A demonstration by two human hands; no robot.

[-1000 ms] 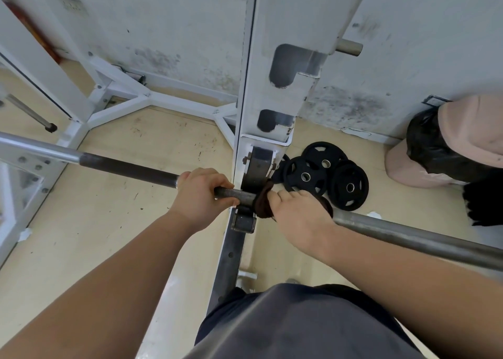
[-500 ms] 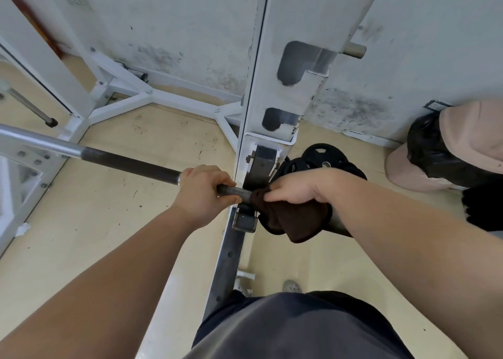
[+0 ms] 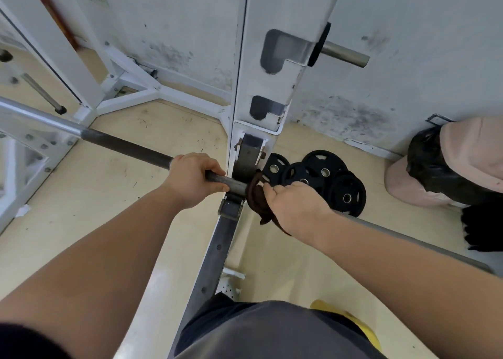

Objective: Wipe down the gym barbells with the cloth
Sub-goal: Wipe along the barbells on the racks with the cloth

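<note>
Barbell (image 3: 128, 146) rests across the white rack upright (image 3: 261, 59), running from the left edge down to the lower right, black weight plates (image 3: 324, 179) on the floor (image 3: 109, 209) just behind. Left hand (image 3: 194, 180) clenches the bar beside the upright; right hand (image 3: 296, 209) grasps the brown cloth (image 3: 257, 198) against it, forearm (image 3: 381, 252) hiding part.
</note>
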